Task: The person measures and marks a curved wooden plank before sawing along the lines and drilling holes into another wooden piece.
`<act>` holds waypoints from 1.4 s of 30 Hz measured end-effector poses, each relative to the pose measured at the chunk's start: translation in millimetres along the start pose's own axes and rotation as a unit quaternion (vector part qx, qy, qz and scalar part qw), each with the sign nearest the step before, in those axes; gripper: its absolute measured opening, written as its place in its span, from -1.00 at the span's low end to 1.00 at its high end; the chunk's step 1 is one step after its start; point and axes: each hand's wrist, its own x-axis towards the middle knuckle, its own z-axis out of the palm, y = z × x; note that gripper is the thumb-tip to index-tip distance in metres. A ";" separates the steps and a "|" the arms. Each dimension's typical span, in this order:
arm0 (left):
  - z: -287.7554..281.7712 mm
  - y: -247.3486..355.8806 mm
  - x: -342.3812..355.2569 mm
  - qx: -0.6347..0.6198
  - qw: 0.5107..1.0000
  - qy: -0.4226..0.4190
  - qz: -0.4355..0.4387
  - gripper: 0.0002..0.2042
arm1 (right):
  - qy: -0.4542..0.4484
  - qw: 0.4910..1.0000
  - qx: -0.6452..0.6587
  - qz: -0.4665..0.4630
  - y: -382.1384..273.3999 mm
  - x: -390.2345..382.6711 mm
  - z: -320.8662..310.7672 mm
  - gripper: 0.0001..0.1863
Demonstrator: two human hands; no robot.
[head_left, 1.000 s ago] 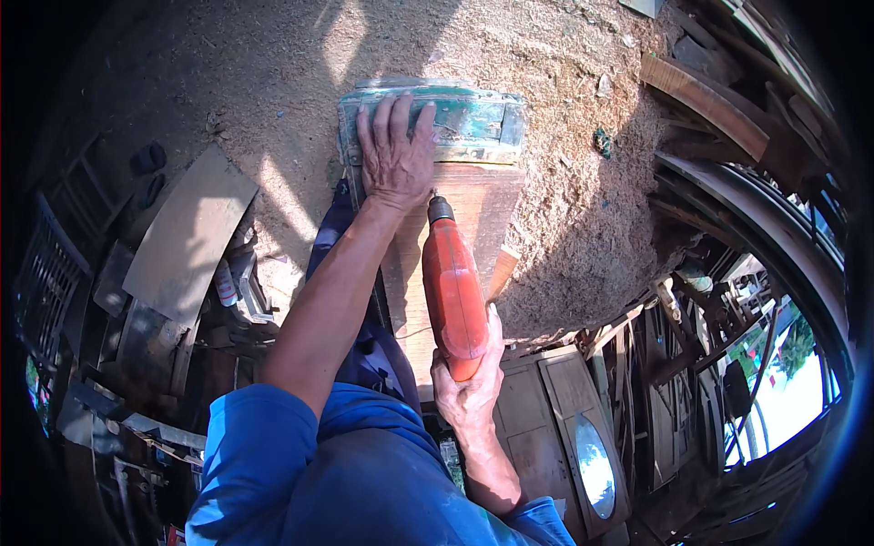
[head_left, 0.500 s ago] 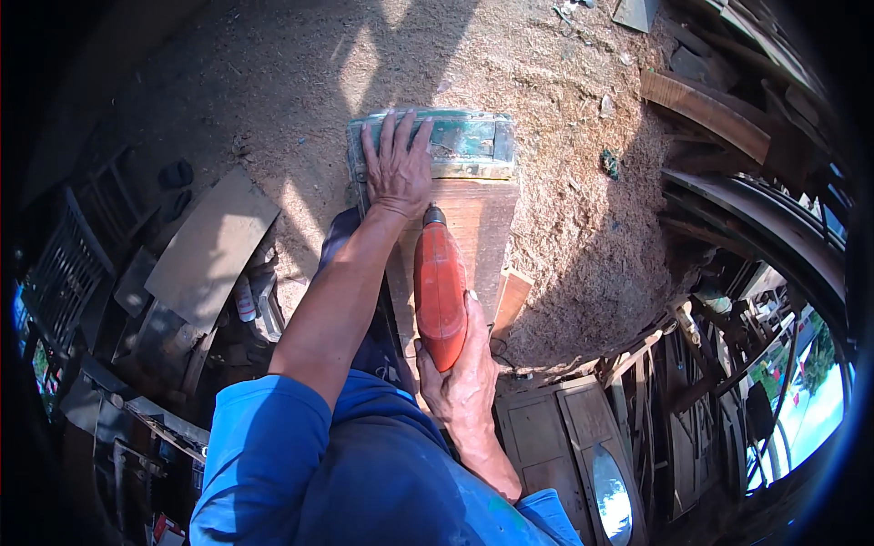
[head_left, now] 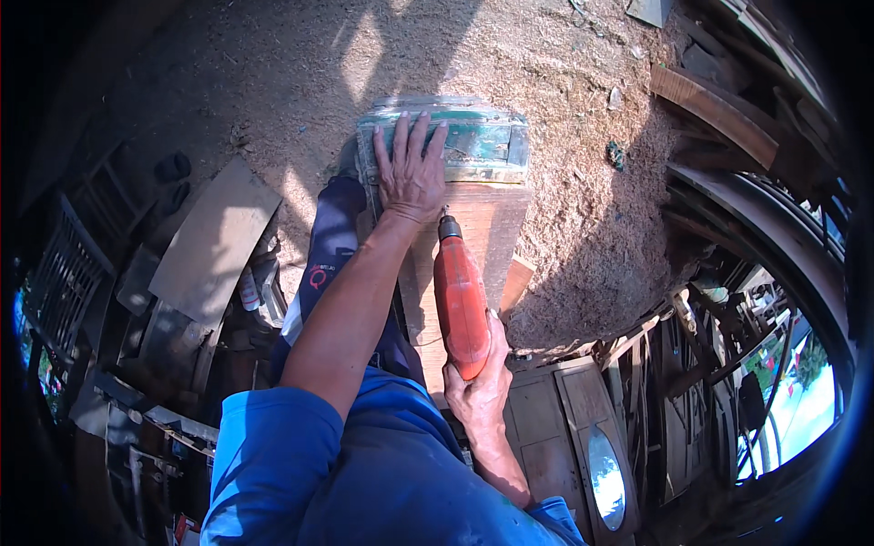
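Orange drill (head_left: pixel 460 300): right hand (head_left: pixel 481 387) grip wrapped round it; left hand (head_left: pixel 411 173) flat, steadying green-edged wooden panel (head_left: pixel 473 196). Keep bit square.

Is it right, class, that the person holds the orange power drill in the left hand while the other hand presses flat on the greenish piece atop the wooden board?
Not quite. The head view shows the orange power drill in the right hand; the left hand presses flat on the greenish piece atop the wooden board.

The left hand (head_left: pixel 411 173) lies flat, fingers spread, on a green frame (head_left: pixel 482 141) at the end of a wooden board (head_left: pixel 482 227). The right hand (head_left: pixel 482 387) grips an orange drill (head_left: pixel 460 300), its tip against the board. Sawdust (head_left: pixel 546 64) covers the ground.
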 end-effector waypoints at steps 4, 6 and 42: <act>0.5 -1.6 1.5 -0.009 1.000 -0.001 -0.005 -0.51 | 0.018 1.000 -0.013 -0.010 -0.5 -3.7 7.9 -0.12; 1.4 -1.1 1.9 -0.008 1.000 0.000 -0.006 -0.51 | 0.009 1.000 -0.005 0.011 -4.9 0.4 3.6 -0.09; 1.5 -0.6 2.1 -0.007 1.000 0.000 -0.017 -0.57 | 0.017 0.998 -0.054 -0.002 -22.8 12.4 1.1 -0.18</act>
